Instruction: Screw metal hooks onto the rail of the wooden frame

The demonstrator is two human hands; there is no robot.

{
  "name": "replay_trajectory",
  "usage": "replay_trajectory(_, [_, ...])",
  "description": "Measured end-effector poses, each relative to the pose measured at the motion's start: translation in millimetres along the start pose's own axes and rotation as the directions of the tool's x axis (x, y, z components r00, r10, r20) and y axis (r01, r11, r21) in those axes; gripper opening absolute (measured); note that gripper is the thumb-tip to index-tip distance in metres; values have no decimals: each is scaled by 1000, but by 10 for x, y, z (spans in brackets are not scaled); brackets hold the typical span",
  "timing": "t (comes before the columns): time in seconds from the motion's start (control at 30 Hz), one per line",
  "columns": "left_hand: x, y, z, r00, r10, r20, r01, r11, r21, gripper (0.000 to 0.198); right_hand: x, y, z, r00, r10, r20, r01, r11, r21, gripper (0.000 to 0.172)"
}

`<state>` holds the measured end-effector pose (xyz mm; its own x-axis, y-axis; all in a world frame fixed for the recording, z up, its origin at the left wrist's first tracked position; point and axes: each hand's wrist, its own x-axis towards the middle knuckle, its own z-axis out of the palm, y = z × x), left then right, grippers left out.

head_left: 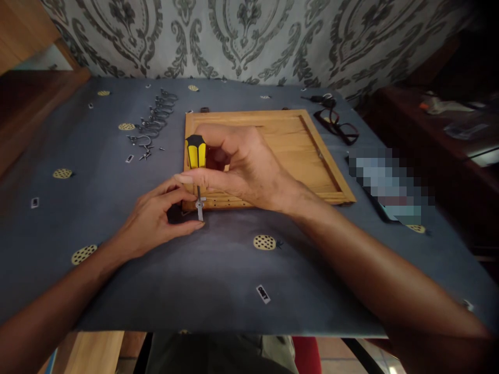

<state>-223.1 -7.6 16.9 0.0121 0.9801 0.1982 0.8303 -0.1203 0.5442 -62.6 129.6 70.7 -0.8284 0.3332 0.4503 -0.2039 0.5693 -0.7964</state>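
Observation:
A wooden frame (307,150) lies flat on a blue-grey cloth (218,270) over the table. My right hand (241,166) is closed around a yellow-and-black screwdriver (196,151), held upright with its tip at the frame's near left corner. A small metal bracket (200,206) sits under that tip, against the frame's front edge. My left hand (156,221) pinches beside the bracket, thumb and forefinger steadying it.
A pile of metal hooks and screws (154,122) lies at the back left. Dark-rimmed glasses (337,126) rest right of the frame, with a blurred-out flat object (390,182) nearer me. Patterned wallpaper (249,36) stands behind; a dark side table (440,135) is at right.

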Motion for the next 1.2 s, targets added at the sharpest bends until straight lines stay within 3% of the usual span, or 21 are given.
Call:
replay_trajectory(0.17, [-15,-22,9,1000,-5,3,5,1000,3,31,-2,-72,-96,983,75,165,-102,981,165,33])
replay_trajectory(0.3, [-6,-26,9,1000,-18,15,18,1000,1,33,-11,-105,-151,967,119,224,-159,973,168,24])
replay_trajectory(0.77, [5,-32,10,1000,-20,22,20,999,-28,34,-14,-38,20,998,55,44,-53,998,-30,41])
replay_trajectory(1.03, [3,-32,3,998,-31,52,35,997,-71,37,-15,-73,-131,964,97,246,-134,981,140,27])
replay_trajectory(1.2, [-3,-47,9,998,-36,55,41,996,-81,39,-19,-51,-104,973,103,207,-150,963,226,31])
